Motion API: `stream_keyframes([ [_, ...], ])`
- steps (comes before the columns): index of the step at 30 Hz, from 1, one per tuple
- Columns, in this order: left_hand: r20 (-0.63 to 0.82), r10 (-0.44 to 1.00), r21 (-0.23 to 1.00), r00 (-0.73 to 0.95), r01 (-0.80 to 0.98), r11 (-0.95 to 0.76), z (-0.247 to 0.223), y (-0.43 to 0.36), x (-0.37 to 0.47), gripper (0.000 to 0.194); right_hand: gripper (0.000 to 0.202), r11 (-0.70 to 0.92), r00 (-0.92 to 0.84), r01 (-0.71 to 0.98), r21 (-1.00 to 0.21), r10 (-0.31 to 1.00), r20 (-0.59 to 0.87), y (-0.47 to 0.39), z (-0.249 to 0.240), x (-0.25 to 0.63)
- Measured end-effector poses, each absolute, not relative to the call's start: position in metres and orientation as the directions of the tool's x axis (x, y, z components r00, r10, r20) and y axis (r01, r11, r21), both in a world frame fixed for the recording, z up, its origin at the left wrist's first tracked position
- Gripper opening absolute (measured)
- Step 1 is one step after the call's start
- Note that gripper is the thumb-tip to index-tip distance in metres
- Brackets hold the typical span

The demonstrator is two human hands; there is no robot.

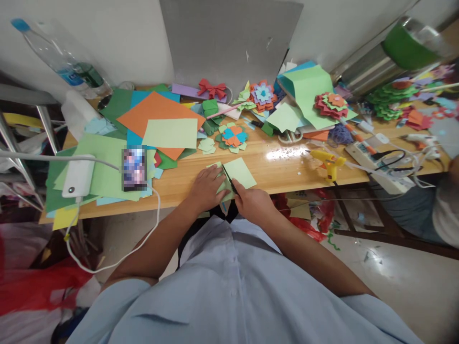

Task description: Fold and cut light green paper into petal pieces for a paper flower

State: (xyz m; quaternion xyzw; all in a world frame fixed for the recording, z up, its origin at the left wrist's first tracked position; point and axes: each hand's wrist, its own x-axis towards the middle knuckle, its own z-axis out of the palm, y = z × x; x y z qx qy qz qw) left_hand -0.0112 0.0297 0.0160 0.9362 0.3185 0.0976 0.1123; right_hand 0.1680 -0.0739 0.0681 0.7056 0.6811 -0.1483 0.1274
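Note:
On the near edge of the table lies a light green sheet of paper (240, 173). My left hand (209, 187) is spread over its left part, palm down with fingers apart. My right hand (254, 204) is closed around a slim, dark, blade-like tool (230, 178), whose exact kind I cannot make out. The tool lies along a line between the paper's left and right parts, with its tip pointing away from me. A layered paper flower (234, 137) in orange, blue and green rests just beyond my hands.
Left of my hands are stacked coloured papers (172, 134), a phone (134, 168) and a white power bank (78, 176) with cables. To the right are a yellow glue gun (328, 162) and a power strip (380, 167). More paper flowers (263, 95) line the back.

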Motion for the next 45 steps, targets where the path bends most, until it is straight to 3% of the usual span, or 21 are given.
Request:
stream_keyframes([
  [21,0.129,0.621,0.288,0.773,0.570,-0.770,0.014,0.030,-0.012,0.049,0.065,-0.055,0.023,0.996,-0.063,0.904,-0.428,-0.077,0.079,0.169],
  [37,0.129,0.616,0.299,0.777,0.562,-0.771,0.014,0.031,-0.012,0.049,0.064,-0.094,0.031,0.984,-0.154,0.929,-0.370,-0.087,0.072,0.174],
  [45,0.113,0.620,0.307,0.776,0.566,-0.765,0.018,0.030,-0.012,0.049,0.067,-0.071,0.019,0.990,-0.123,0.925,-0.379,-0.082,0.069,0.172],
])
